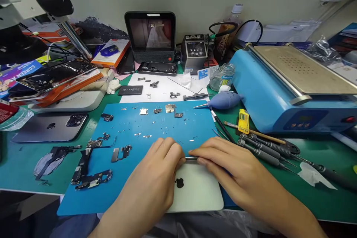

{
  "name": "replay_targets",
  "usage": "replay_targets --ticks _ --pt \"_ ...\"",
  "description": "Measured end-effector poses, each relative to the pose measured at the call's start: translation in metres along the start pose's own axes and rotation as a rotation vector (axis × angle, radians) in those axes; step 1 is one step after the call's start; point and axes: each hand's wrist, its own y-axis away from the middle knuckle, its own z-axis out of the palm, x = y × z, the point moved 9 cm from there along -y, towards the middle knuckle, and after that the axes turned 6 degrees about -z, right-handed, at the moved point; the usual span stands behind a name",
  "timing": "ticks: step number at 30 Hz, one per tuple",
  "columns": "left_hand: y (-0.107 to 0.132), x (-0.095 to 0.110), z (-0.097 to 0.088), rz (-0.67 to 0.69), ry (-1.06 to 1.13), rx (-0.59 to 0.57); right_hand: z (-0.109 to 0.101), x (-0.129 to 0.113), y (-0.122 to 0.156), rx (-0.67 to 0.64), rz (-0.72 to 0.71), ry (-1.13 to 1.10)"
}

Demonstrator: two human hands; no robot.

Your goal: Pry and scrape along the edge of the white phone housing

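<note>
A pale silver device (199,187) with a dark Apple logo lies back side up at the mat's near edge. Whether it is a phone or a tablet I cannot tell, as its left part is hidden under my hand. My left hand (154,173) is closed at its far edge, fingers curled and thumb tucked in. From the other side my right hand (234,167) pinches the same edge, index fingertip above and thumb below. Between the two hands shows a narrow grey metallic strip (191,158); whether it is the device's side or a thin tool is unclear.
Small phone parts lie over the blue mat (134,122), with flex cables (93,178) at left. A dark phone (52,126) rests further left. Several screwdrivers (262,154), an air blower (225,100) and a blue heating plate (279,100) stand at right; a screen (150,31) is behind.
</note>
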Motion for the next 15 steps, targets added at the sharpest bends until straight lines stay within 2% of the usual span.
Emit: replay_targets --ticks 3,9,15 --pt "0.001 -0.003 0.001 -0.016 0.017 -0.010 0.002 0.001 0.000 -0.020 -0.014 0.038" --pt "0.001 -0.005 0.004 -0.008 0.022 -0.027 0.007 -0.007 -0.002 -0.005 -0.147 0.181" --pt "0.003 -0.002 0.003 -0.002 -0.021 -0.029 0.008 -0.014 -0.002 0.028 -0.192 0.258"
